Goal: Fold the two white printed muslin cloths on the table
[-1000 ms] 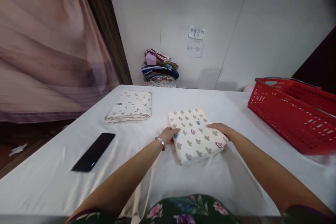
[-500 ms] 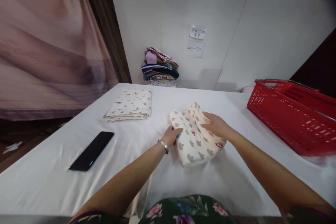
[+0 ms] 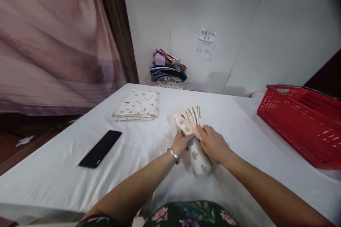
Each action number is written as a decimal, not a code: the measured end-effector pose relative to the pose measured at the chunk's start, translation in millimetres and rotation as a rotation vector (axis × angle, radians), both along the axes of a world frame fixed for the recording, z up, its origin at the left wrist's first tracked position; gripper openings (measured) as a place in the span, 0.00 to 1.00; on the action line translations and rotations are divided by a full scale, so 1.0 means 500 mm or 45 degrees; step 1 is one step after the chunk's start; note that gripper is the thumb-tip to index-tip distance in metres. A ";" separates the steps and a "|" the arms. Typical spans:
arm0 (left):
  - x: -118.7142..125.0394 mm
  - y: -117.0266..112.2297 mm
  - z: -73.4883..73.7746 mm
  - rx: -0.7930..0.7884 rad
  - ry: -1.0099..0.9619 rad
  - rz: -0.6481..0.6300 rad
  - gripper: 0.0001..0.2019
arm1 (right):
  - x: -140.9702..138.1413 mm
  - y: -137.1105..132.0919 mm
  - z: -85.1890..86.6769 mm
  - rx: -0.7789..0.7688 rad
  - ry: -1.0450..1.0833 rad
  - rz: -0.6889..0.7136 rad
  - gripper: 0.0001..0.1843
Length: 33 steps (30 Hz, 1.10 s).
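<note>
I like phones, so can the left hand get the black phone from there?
Probably yes, but the left hand would likely need to let go of the bundled cloth first. The phone lies flat, off to that hand's left, and only white tablecloth shows between them.

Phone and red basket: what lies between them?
The head view shows the bunched printed cloth between them, held by the left grip and the right grip.
</note>
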<state>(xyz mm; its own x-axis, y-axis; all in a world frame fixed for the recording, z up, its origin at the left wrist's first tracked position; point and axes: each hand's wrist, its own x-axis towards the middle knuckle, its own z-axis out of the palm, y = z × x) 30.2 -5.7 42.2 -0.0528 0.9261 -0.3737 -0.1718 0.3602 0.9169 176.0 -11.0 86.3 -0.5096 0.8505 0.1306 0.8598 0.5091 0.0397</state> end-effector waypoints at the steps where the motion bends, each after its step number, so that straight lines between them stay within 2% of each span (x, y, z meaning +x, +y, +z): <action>1: 0.000 -0.002 0.002 0.001 -0.001 0.009 0.21 | 0.001 -0.002 -0.001 0.007 0.018 0.009 0.31; 6: 0.007 -0.006 0.002 0.013 -0.002 0.079 0.19 | -0.002 -0.016 -0.003 -0.001 0.177 0.020 0.29; 10: 0.018 -0.014 0.005 0.039 -0.096 0.128 0.18 | -0.003 -0.022 -0.008 -0.002 0.237 0.020 0.39; 13: 0.026 -0.022 0.018 0.038 -0.203 0.160 0.19 | 0.002 -0.016 -0.018 0.040 0.241 0.029 0.42; 18: 0.039 -0.035 0.035 0.049 -0.427 0.128 0.22 | 0.016 0.000 -0.042 0.081 0.253 0.050 0.39; 22: 0.047 -0.032 0.021 0.031 -0.483 0.056 0.24 | 0.027 0.014 -0.051 0.002 0.267 -0.013 0.36; 27: 0.045 -0.014 0.005 0.039 -0.467 -0.008 0.24 | 0.026 0.035 -0.030 -0.192 0.279 -0.143 0.36; 31: 0.037 -0.007 0.015 0.059 -0.409 -0.062 0.24 | 0.026 0.045 -0.003 -0.256 0.317 -0.203 0.41; 33: 0.032 -0.003 0.021 0.075 -0.383 -0.117 0.24 | 0.033 0.058 0.006 -0.244 0.356 -0.210 0.39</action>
<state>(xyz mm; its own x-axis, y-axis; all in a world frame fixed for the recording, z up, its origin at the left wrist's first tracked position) 46.0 -7.3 52.6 0.1369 0.9422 -0.3057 -0.4074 0.3348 0.8497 192.5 18.1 89.1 -0.3309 0.9406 0.0758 0.8949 0.3383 -0.2910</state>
